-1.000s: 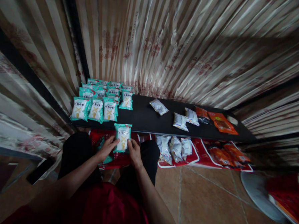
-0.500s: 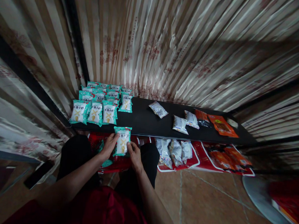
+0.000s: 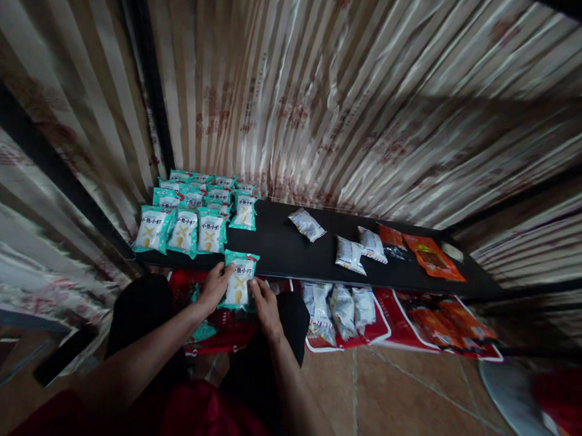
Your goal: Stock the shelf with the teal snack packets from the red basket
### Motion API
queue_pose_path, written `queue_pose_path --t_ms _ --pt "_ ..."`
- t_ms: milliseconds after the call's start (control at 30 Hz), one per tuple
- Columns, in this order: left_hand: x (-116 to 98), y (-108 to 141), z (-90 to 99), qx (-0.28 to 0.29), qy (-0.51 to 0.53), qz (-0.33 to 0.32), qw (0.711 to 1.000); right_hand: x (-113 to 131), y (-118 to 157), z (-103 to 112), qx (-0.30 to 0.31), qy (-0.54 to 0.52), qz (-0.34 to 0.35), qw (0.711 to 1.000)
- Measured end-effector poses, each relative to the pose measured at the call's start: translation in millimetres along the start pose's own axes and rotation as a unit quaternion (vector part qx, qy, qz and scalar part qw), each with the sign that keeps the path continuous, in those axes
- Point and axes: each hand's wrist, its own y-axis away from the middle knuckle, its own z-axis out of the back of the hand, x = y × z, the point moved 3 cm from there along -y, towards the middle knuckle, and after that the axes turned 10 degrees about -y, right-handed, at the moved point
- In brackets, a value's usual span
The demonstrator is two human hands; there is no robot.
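Observation:
My left hand [image 3: 216,285] and my right hand [image 3: 266,302] hold a teal and white snack packet [image 3: 239,282] upright between them, by its two side edges. The packet is at the front edge of the black shelf [image 3: 274,246], over a red basket [image 3: 226,332]. Several matching teal packets stand in rows at the shelf's left end, and the front-row one [image 3: 211,232] is nearest to my left hand. One teal packet [image 3: 244,210] ends a row further back on the right.
On the shelf lie silver packets [image 3: 307,225] and orange packets [image 3: 433,256]. Below, red baskets hold silver packets [image 3: 343,310] and orange packets [image 3: 466,319]. A striped curtain [image 3: 297,101] hangs behind. A black phone-like object [image 3: 65,356] is at lower left.
The held packet has shifted slightly toward the shelf edge and to the right, and leans a little. The whole view has tilted, so the shelf sits lower in the picture.

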Motion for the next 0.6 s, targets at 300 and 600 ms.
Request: queue_pose_path --t_ms 300,600 --pt "-5 -13 -7.6 0.001 0.004 0.003 1.0 12 -17 -2 0.035 -0.018 -0.042 0.998" --pt "-9 -20 -9.8 0.01 -0.022 -0.028 0.999 11 -38 3 -0.002 -0.008 -0.031 0.999"
